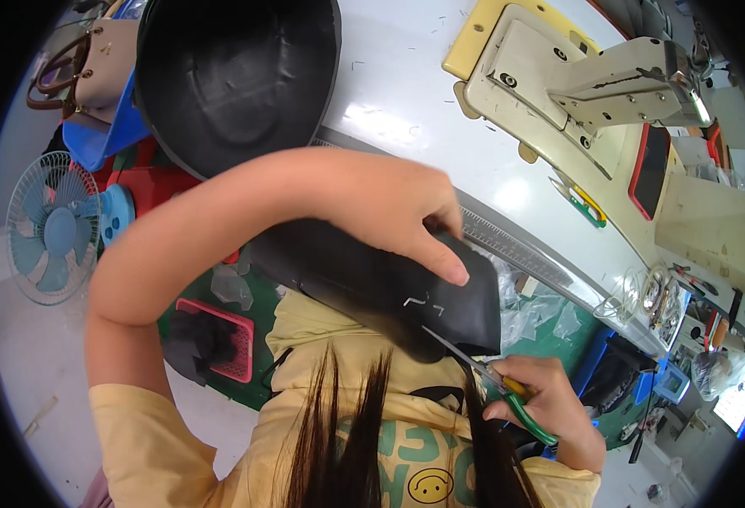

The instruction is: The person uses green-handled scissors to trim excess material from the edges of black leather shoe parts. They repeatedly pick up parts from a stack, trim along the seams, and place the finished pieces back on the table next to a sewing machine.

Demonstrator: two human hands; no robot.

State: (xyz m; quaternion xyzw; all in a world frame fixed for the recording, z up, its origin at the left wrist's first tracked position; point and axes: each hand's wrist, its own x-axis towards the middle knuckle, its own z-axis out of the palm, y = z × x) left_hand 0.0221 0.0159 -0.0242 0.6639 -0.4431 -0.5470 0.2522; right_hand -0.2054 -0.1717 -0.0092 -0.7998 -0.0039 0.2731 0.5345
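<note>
My left arm bends across the front, and my left hand (410,207) grips a curved black leather-like piece (474,300) at its upper edge. The thumb lies on its face; the other fingers are mostly hidden behind it. The piece rests against my lap and yellow shirt, with short pale thread-like bits (423,302) on its surface. Below right, my right hand (550,402) is closed on scissors (526,416) with green and yellow handles. Their blades point up and left at the piece's lower edge; whether they touch it, I cannot tell.
A cream sewing machine (618,97) stands on the white table (389,59), near thread snips (582,201) and a red-edged phone (648,173). A ruler (516,245) runs along the table edge. Leftward are a large black piece (237,76), a fan (55,224) and a pink basket (238,351).
</note>
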